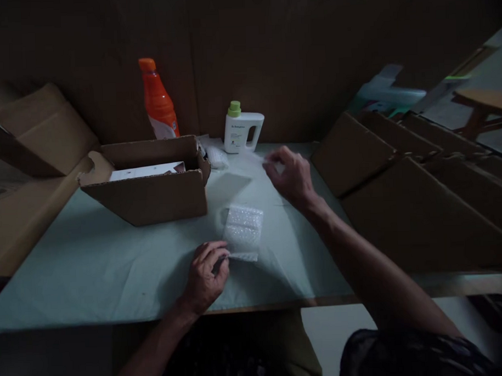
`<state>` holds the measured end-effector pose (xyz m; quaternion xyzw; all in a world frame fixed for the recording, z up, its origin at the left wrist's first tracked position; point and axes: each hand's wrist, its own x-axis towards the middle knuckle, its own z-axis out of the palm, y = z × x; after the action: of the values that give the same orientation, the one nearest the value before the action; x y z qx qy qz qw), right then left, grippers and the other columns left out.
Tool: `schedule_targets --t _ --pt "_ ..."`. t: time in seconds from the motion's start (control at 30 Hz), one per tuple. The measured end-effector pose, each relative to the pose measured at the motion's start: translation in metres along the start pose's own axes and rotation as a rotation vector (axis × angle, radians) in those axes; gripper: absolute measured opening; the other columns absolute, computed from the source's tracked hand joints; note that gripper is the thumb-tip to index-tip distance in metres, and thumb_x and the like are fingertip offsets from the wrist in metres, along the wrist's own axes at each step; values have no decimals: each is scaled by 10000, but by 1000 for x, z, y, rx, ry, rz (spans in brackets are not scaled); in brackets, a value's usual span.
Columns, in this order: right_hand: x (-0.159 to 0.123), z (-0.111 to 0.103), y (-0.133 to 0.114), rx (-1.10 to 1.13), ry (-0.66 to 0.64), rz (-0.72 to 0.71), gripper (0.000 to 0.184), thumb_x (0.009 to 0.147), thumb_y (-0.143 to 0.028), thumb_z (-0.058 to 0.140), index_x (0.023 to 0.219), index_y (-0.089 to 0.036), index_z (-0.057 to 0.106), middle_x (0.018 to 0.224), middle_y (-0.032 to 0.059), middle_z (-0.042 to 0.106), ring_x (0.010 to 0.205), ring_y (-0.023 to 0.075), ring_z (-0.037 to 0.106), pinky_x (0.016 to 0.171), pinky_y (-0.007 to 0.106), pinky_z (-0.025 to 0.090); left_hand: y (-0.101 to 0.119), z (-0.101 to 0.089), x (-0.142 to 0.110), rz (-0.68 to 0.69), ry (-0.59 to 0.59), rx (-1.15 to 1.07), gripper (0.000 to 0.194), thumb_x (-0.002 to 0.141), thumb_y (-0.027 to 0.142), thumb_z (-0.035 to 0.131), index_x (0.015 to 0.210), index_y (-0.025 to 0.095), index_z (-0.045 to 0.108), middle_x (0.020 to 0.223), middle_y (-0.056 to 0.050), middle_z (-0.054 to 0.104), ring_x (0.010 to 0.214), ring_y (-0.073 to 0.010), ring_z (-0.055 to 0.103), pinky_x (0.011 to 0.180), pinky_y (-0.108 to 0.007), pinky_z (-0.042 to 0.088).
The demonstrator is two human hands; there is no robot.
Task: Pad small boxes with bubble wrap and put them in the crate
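A small folded piece of bubble wrap [244, 224] lies on the pale green cloth near the table's front. My left hand [207, 274] pinches its near left corner between thumb and fingers. Farther back and to the right, my right hand [290, 173] is raised, its fingers curled together and somewhat blurred. A faint, see-through smear shows by its fingertips, too unclear to name. Left of the bubble wrap stands an open cardboard box [164, 199] with a white box [145, 171] inside.
Along the back stand an orange bottle [159, 100] and a white jug with a green cap [237, 131]. Clear plastic packaging [215, 155] lies between them. Cardboard boxes [420, 215] crowd the right side, and another open box [38, 129] is at the left.
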<state>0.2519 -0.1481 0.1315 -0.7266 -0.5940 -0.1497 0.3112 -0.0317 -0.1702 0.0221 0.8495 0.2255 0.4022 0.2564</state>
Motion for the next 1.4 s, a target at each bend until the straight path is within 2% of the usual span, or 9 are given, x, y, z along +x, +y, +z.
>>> schedule_targets --t 0.07,0.17,0.2,0.33,0.47,0.57,0.8,1.03,1.4 --pt "-44 0 -18 0 -70 -192 136 944 -212 485 905 -210 616 970 76 728 900 221 616 859 386 414 0 1 -3 1 -59 26 122 903 125 545 918 199 640 940 -57 723 889 -203 671 810 -355 548" --pt "-100 22 -28 77 -420 -542 184 971 -171 455 885 -220 611 1015 64 737 891 198 607 867 368 412 1 5 -11 52 -135 54 134 882 99 537 870 196 628 894 -54 724 916 -228 670 840 -399 544" --pt "-107 32 -25 77 -484 -565 176 973 -174 467 886 -219 613 1021 66 736 897 198 603 875 366 412 1 6 -13 76 -147 57 141 875 88 534 866 196 625 914 -58 730 953 -237 673 869 -418 543" --pt "-71 58 20 -61 -356 -194 133 941 -164 522 855 -186 621 955 122 715 934 227 587 905 383 397 2 6 -19 141 -173 62 160 857 61 541 891 195 623 958 -63 744 1001 -247 680 898 -454 549" --pt "-15 54 72 -115 -202 33 210 986 -231 470 847 -181 620 874 131 687 948 259 591 924 439 400 3 3 -19 152 -144 40 160 858 60 546 910 193 617 922 -56 738 972 -232 685 864 -438 570" --pt "-10 44 83 -82 -138 118 192 971 -308 507 875 -207 639 899 113 696 946 279 607 902 465 429 4 2 -19 139 -135 19 162 850 60 544 908 193 616 908 -53 728 966 -225 683 863 -429 577" --pt "-53 20 40 -13 -187 5 165 951 -277 531 1006 -199 666 1105 134 728 1040 298 628 938 452 440 4 1 -18 147 -138 9 172 823 44 556 870 192 632 948 -74 739 1002 -238 686 881 -436 580" --pt "-120 32 9 141 -427 -291 170 956 -184 498 991 -212 663 1126 109 752 1018 253 687 896 415 483 5 1 -20 138 -118 23 166 821 40 562 867 182 637 968 -74 745 1012 -243 680 890 -438 580" --pt "-133 27 -3 276 -332 -245 223 982 -149 422 969 -233 629 1189 112 739 1105 231 686 945 433 518 4 1 -22 160 -164 17 154 808 57 562 855 185 635 992 -84 744 1036 -255 669 900 -451 558"
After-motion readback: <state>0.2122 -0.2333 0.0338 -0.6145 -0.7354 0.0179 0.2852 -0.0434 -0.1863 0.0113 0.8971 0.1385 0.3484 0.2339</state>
